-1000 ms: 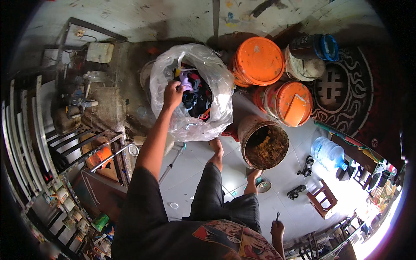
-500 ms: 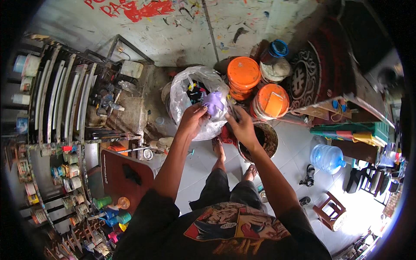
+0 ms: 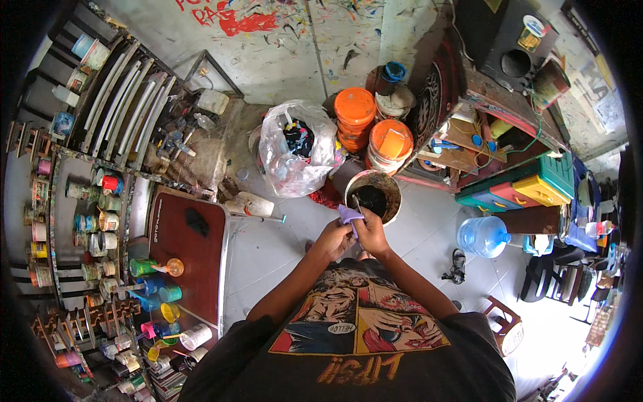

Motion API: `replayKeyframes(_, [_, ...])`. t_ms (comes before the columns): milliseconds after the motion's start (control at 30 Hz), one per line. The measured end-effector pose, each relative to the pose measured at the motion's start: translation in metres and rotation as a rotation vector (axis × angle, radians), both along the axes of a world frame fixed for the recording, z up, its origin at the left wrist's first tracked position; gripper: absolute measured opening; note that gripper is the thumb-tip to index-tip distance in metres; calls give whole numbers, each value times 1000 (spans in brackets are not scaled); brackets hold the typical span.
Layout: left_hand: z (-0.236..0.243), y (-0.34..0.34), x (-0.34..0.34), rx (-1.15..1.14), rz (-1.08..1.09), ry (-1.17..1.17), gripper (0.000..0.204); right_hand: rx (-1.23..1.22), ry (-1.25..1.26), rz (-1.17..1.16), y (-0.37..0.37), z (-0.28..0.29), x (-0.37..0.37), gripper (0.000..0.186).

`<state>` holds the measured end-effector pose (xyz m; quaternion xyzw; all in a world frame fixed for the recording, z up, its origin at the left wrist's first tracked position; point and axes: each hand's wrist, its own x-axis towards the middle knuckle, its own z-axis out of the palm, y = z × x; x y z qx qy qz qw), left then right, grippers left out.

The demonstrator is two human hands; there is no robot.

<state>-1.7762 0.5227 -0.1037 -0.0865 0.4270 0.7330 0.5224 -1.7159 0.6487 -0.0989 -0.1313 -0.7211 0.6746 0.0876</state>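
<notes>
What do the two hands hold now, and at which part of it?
Both hands, left hand and right hand, hold a purple cloth by its lower part; its upper end sticks out.

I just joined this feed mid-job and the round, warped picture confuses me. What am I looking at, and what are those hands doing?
There is no machine here. A person wears a wide fisheye camera on the head, looking down, so straight edges bend. The two forearms belong to that person. The left hand and right hand meet at a small purple rag, with a thin dark tool above it, over a dirty bucket. Behind it on the floor stand a clear plastic bag of mixed items and orange buckets. Shelves of paint jars stand at the left.
</notes>
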Motion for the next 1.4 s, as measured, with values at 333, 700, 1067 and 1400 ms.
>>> replayKeyframes(333, [43,-45,11,-201,-148,492,27,-410,-81,15,-41,-24,9,25])
replayKeyframes(700, [49,-92,17,-235,50,685,26,-603,-179,204,-74,10,-12,22])
replayKeyframes(1067, [59,-174,45,-451,349,774,49,-531,-295,480,-149,21,-40,34])
replayKeyframes(1400, [18,-249,43,-24,585,455,41,-714,-294,553,-233,34,-41,25])
